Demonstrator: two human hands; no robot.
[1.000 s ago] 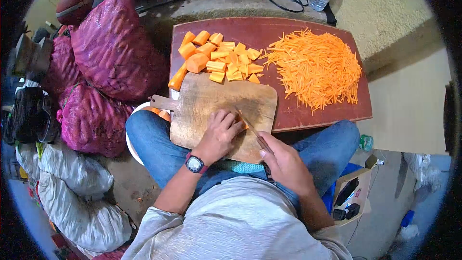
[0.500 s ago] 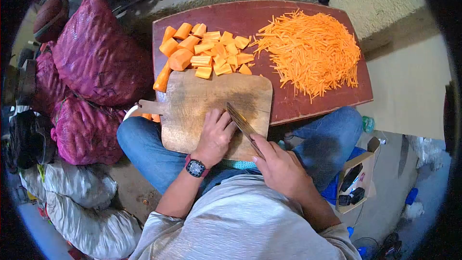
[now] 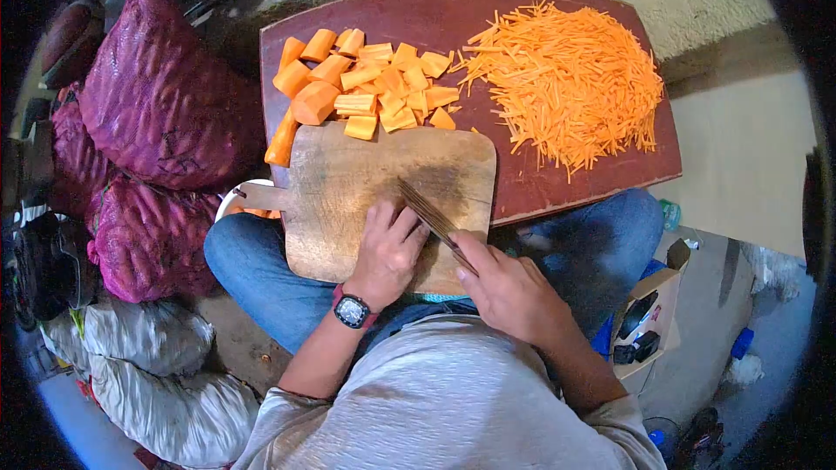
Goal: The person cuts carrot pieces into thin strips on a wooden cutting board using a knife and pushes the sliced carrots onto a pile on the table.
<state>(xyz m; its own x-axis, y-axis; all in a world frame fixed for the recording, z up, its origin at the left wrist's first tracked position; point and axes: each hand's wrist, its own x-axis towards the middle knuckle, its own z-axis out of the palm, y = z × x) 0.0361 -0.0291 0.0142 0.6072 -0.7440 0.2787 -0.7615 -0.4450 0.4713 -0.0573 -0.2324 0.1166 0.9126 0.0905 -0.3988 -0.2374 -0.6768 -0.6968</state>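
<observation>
A wooden cutting board (image 3: 331, 200) with a short handle lies across my lap, darkened by a damp patch near its middle. My right hand (image 3: 514, 292) is closed round the handle of a knife (image 3: 428, 214), whose blade slants up and left over the board. Right against the blade, my left hand (image 3: 389, 248) presses down with curled fingers; whatever they hold is hidden beneath them. Beyond the board are chunks and slabs of cut carrot (image 3: 361, 87). To their right rises a large heap of carrot shreds (image 3: 575, 91).
The red-brown table (image 3: 601, 187) bears the carrots. Purple mesh sacks (image 3: 165, 96) stand on the left, with white sacks (image 3: 165, 400) below them. A white container (image 3: 228, 205) holding orange pieces is beside my knee. On the right sits an open cardboard box (image 3: 666, 309).
The knife tip has shifted slightly left and up, staying beside my left fingers. My left hand keeps nearly the same place on the board. The whole view has tilted a little.
</observation>
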